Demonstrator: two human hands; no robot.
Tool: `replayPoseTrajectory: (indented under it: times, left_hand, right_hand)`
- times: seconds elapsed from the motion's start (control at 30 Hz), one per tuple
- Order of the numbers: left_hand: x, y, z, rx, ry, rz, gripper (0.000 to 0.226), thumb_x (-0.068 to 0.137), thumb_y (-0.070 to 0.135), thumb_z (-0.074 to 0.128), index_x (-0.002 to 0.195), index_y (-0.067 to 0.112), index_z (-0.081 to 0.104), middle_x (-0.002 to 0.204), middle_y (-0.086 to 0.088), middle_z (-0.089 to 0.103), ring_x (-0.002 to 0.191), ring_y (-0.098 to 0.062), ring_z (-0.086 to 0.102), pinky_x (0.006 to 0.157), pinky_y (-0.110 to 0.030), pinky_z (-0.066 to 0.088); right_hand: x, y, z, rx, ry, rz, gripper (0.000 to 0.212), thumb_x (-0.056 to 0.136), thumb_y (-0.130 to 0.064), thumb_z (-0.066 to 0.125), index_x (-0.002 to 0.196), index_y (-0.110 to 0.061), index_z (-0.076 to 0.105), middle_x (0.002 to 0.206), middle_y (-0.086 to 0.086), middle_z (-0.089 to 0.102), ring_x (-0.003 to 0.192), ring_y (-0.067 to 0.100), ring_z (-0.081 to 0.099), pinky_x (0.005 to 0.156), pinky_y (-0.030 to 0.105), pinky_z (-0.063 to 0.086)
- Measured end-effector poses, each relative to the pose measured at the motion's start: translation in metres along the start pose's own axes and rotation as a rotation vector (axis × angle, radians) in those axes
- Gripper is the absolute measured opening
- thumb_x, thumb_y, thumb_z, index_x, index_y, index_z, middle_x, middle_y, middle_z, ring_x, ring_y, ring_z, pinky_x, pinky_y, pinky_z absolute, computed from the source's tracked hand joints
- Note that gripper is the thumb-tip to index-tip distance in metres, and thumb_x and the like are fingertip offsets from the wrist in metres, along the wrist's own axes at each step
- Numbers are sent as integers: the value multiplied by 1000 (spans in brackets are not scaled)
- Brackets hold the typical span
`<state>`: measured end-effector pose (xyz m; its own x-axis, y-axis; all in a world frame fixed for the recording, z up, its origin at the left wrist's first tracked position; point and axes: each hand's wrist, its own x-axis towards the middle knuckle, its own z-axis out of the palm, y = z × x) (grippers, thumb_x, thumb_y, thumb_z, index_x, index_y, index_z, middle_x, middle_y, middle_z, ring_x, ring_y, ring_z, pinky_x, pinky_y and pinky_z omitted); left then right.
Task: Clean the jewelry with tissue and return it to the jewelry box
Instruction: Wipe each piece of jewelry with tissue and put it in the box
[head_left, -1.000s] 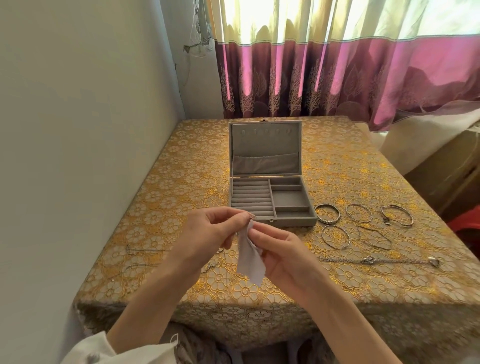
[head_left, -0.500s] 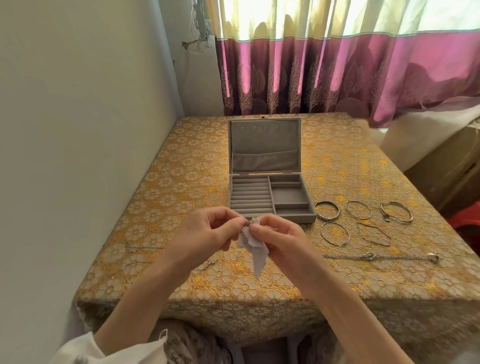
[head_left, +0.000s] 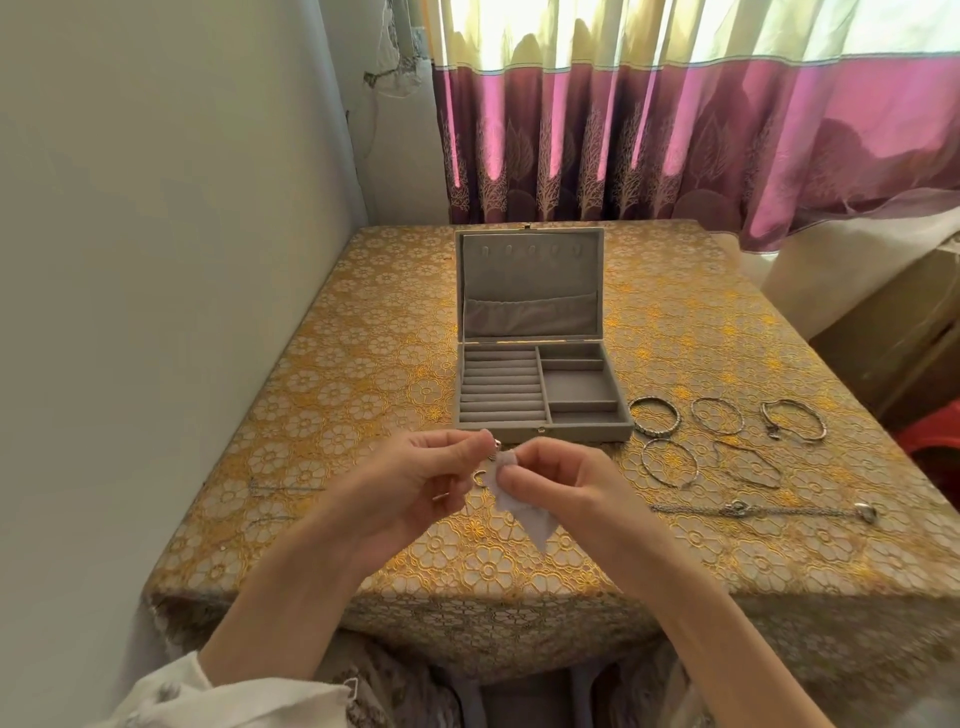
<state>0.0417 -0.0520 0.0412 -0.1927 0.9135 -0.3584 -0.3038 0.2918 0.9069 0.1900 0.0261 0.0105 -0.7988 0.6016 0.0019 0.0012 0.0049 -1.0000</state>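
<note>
A: Over the gold floral tablecloth (head_left: 363, 395), left hand (head_left: 415, 488) pinches a small silver ring-like piece (head_left: 480, 477); right hand (head_left: 561, 488) pinches the white tissue (head_left: 519, 512) against it.

B: Box?

A: Grey felt jewelry box (head_left: 540, 410) sits open just beyond the hands, compartments bare.

B: Advice: rotate the piece inside the tissue, keep the pinch firm, work low over the cloth. Silver bangles (head_left: 675, 441) wait to the right.

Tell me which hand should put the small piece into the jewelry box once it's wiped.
Left, probably. The left hand already pinches the small jewelry piece, just in front of the open jewelry box. The right hand is busy pinching the tissue.
</note>
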Motion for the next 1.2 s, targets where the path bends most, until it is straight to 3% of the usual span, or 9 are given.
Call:
replayPoseTrajectory:
  times: [0.17,0.27,0.4,0.53,0.67,0.8,0.93,1.07,1.2]
  left_hand:
    - [1,6,-6,-130,105,34,16,73,23,60,68,11,51,55,2,47,52,-10,44,63,-25,33]
    - [0,8,-15,-263,173,75,10,74,20,58,68,12,55,59,1,51,54,-11,49,67,-27,36]
    - [1,6,-30,-391,227,114,19,86,20,51,68,15,56,61,2,56,54,-11,54,73,-29,39]
    - [0,7,-44,-516,272,182,25,89,20,49,67,14,59,63,1,59,55,-11,58,77,-31,43]
    - [-2,7,-51,-614,247,246,15,84,20,51,72,16,58,66,3,62,61,-10,61,69,-27,54]
    - [-4,5,-45,-699,266,293,10,80,17,53,74,14,61,71,2,67,68,-12,67,60,-24,55]
    - [-7,5,-39,-696,288,293,9,79,16,54,85,11,60,79,-2,71,74,-14,69,58,-20,55]
    - [-11,5,-31,-605,297,271,9,82,15,54,87,9,59,86,-7,73,77,-17,70,59,-21,56]
    - [-11,5,-23,-577,251,238,6,87,10,52,90,8,57,93,-12,72,83,-21,70,64,-24,58]
  right_hand:
    - [-6,16,-3,-43,-11,34,34,74,-33,62,86,-2,64,71,0,58,63,10,51,54,15,38]
    - [-10,22,-7,-39,-6,58,34,74,-32,61,86,0,62,69,-2,57,60,6,49,52,13,39]
    - [-15,30,-13,-90,25,61,29,76,-32,61,82,-3,61,64,-6,54,57,6,46,50,14,36]
    - [-19,38,-20,-138,61,76,16,85,-19,60,80,-5,62,62,-6,53,54,6,45,49,14,35]
    - [-22,45,-23,-169,79,85,13,87,-18,60,79,-9,63,62,-9,53,55,5,44,51,13,34]
    - [-22,50,-20,-147,77,106,18,85,-25,61,82,-7,63,62,-8,54,54,5,45,49,13,34]
    - [-22,53,-22,12,172,169,32,72,-36,63,83,-6,65,67,-3,59,58,7,51,51,15,38]
    - [-23,58,-26,145,290,247,28,70,-31,64,80,-6,65,70,1,61,60,8,54,54,14,41]
    - [-19,62,-26,163,401,281,24,74,-28,65,83,-5,67,79,7,63,74,20,57,66,25,44]
